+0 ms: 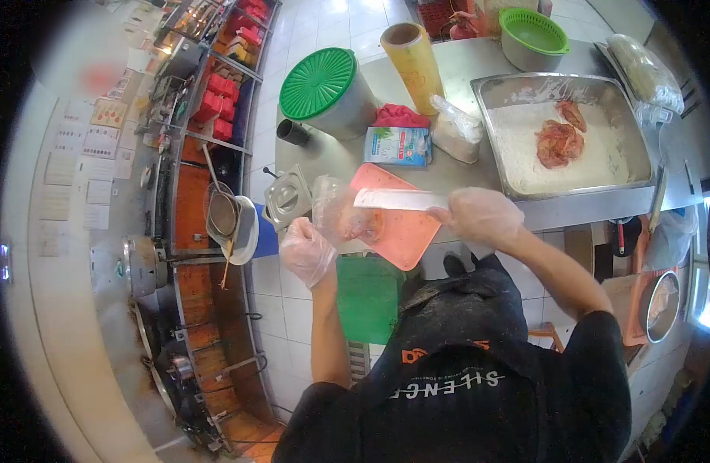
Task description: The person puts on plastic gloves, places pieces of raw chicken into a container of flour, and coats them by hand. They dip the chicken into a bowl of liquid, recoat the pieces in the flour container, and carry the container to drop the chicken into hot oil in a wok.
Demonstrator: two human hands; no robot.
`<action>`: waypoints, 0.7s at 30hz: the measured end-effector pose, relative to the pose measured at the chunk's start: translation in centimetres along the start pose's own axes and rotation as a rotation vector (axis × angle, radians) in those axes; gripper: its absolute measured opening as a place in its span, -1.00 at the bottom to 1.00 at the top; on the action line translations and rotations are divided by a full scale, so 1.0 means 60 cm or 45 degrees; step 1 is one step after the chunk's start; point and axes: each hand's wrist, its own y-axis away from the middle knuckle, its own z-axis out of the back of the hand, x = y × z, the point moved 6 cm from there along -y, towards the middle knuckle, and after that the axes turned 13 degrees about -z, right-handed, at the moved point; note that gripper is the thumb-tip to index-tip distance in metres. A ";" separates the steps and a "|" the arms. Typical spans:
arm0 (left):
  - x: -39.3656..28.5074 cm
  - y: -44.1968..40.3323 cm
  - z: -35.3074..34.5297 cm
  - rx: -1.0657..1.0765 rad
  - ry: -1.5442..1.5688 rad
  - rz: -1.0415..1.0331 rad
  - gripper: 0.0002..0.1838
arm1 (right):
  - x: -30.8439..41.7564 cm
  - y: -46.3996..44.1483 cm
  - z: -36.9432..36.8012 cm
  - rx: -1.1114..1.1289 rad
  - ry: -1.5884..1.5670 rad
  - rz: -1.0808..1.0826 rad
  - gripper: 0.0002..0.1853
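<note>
My right hand (486,216), in a clear plastic glove, grips a knife (397,200) with a broad, pale blade pointing left. The blade lies above a pink cutting board (405,235). At the board's left side is a clear plastic bag (328,199) with reddish raw meat (360,225) showing in or under it; blur hides which. My left hand (307,253), also gloved, is closed at the bag's near edge, its fingers curled and seemingly pinching the plastic. A lidded steel container (287,199) stands just beyond that hand.
Right of the board, a steel tray (490,147) holds white flour and meat pieces (559,144). Behind are a green-lidded bucket (320,83), a plastic wrap roll (411,69), a blue-white packet (398,147) and a green colander (534,31). A green board (368,299) is below.
</note>
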 end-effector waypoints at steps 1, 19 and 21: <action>0.032 0.006 -0.028 -0.062 -0.101 0.088 -0.94 | 0.013 -0.004 0.001 0.034 0.061 0.031 -0.30; -0.019 0.032 -0.112 0.302 1.190 0.709 -0.60 | 0.036 -0.105 0.005 -0.131 0.508 0.397 -0.27; 0.011 0.015 -0.111 0.320 1.098 0.557 -0.66 | 0.045 -0.116 0.021 -0.191 0.580 0.505 -0.23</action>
